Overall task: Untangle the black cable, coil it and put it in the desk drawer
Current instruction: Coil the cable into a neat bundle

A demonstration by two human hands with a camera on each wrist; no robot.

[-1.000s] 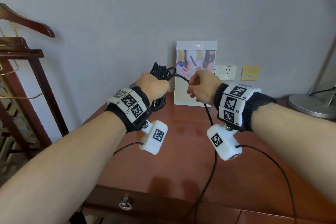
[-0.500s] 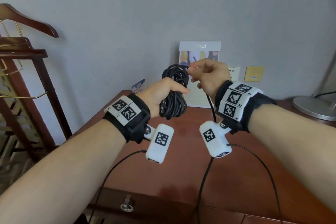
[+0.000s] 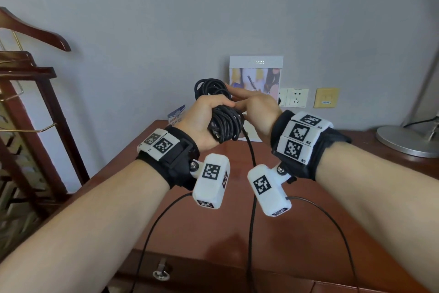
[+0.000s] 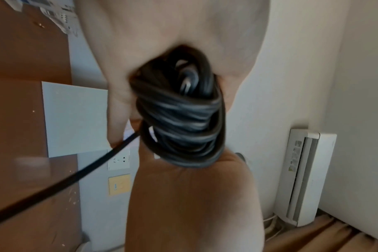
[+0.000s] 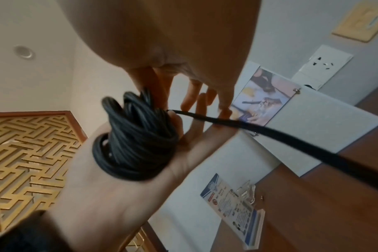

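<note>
The left hand (image 3: pixel 202 119) is curled round a thick bundle of black cable (image 3: pixel 223 121), gripping its middle so that loops stick out above the thumb and below the palm. It holds the bundle in the air above the far part of the desk (image 3: pixel 297 233), in front of the wall. The right hand (image 3: pixel 256 109) is just to the right of the bundle with its fingers (image 5: pixel 196 95) stretched out and spread; their tips reach the top loops, and in the right wrist view they look relaxed rather than closed on anything. From the bundle's right side one loose strand (image 3: pixel 251 185) runs down between the two wrists and passes out of view at the near edge of the desk.

The step in hand looks like coiling: most of the cable is already wound, but the hanging strand shows that some length is left. The next move probably calls for the right hand to take that strand lower down and lay another turn over the bundle while the left keeps its grip so the loops do not spring apart. The drawer (image 3: pixel 190 276), at the near edge with its ring pull (image 3: pixel 161 275), appears closed, so a hand must be freed to open it once the coil is finished.
</note>
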